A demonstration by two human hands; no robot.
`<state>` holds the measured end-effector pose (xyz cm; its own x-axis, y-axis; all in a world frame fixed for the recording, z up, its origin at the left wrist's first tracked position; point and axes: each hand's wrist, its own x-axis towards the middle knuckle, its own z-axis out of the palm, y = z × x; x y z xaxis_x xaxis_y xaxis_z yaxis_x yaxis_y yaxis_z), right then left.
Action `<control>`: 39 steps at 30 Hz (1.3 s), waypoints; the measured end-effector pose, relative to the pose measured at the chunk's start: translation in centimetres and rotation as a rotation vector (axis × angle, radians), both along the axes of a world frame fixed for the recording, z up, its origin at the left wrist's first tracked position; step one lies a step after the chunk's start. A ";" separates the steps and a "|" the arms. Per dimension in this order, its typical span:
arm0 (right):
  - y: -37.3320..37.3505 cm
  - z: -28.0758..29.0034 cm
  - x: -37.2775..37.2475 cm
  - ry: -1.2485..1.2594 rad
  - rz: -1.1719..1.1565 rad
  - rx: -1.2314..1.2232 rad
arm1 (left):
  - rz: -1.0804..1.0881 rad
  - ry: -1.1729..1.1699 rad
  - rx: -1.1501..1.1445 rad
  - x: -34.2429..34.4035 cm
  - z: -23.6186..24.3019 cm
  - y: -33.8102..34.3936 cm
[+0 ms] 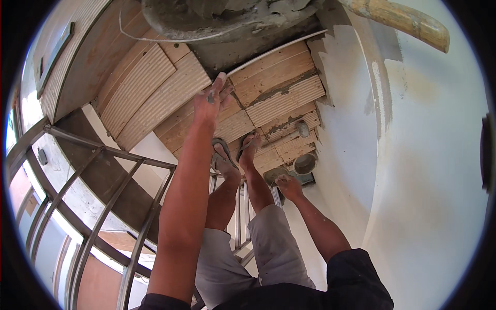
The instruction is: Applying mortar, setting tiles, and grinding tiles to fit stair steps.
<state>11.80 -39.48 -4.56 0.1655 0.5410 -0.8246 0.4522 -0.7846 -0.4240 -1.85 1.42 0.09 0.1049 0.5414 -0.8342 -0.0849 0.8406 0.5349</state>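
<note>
**Left grip (207,103) right at the end of that white strip (276,48), tiling looked about half done**

So the fingertips were up against the near end of the strip, index finger stretched out, the rest loosely curled. Couldn't tell if they'd actually pinched it. The strip ran off to the right, along the edge between laid tiles and a grey cement patch (227,57).

Progress-wise, I'd call it partway. Brown tiles (281,64) and cream ribbed tiles (289,98) were down on the near side, but mortar was smeared over the joints, so cleanup looked left to do. Past the strip it was just cement, no tile on it yet.

Pose: left arm nearly straight, reaching way out in front, wrist a bit bent. Right arm hung lower with the elbow out, right grip (290,187) down beside a round grey cup (305,164); too small to tell whether those fingers were closed on anything.

Further out, a mortar-caked basin (175,31) sat at the top, a wooden handle (408,25) poked in at upper right, and a metal railing (139,157) ran down the left.
</note>
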 end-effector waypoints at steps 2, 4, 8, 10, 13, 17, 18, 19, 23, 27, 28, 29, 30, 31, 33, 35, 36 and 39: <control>1.8 0.4 -1.0 0.029 0.023 0.039 | -0.011 0.041 0.023 0.0 0.7 0.4; 2.1 -0.1 -1.5 0.054 -0.025 0.040 | 0.024 0.019 0.018 -0.4 -1.0 0.2; 3.6 -2.6 0.5 0.082 0.043 0.320 | -0.020 0.049 0.011 1.4 -0.2 0.2; 7.4 -3.0 1.3 0.230 -0.473 0.092 | 0.003 0.037 -0.032 1.0 -0.6 0.6; 19.5 -0.3 2.0 0.216 -0.662 0.114 | 0.023 0.048 -0.081 -1.1 -1.2 0.9; 33.4 3.9 4.2 0.200 -0.914 0.265 | 0.131 -0.014 -0.162 -0.4 -1.9 0.6; 35.9 4.4 5.2 0.173 -0.923 0.270 | 0.143 -0.009 -0.144 0.3 -1.9 0.6; 37.9 4.6 6.0 0.187 -0.911 0.281 | 0.129 0.002 -0.180 0.9 -1.6 0.6; 42.0 3.3 8.4 0.172 -0.698 0.229 | 0.160 -0.058 -0.233 2.2 -1.2 1.0; 42.3 0.3 9.6 0.018 -0.559 0.228 | 0.220 -0.091 -0.241 2.6 -1.6 0.5; 42.4 0.9 7.9 0.082 -0.634 0.222 | 0.234 -0.057 -0.243 1.7 -1.7 0.2; 42.6 2.4 5.9 0.099 -0.691 0.243 | 0.253 -0.071 -0.259 0.5 -1.9 -0.2; 42.9 4.0 4.7 0.125 -0.746 0.269 | 0.274 -0.080 -0.266 -0.1 -2.0 -0.4; 42.3 4.7 5.4 0.098 -0.748 0.274 | 0.266 -0.104 -0.276 0.5 -1.4 -0.9; 40.7 6.4 6.2 0.155 -0.786 0.226 | 0.309 -0.101 -0.132 1.3 1.0 -2.5; 37.6 7.6 5.9 0.216 -0.867 0.297 | 0.338 -0.092 -0.230 2.5 5.2 -3.1; 36.7 8.7 4.7 0.199 -0.905 0.282 | 0.377 -0.058 -0.310 2.8 6.7 -3.3; 34.5 13.6 -1.5 0.232 -0.954 0.222 | 0.299 -0.079 -0.285 0.8 4.8 -7.9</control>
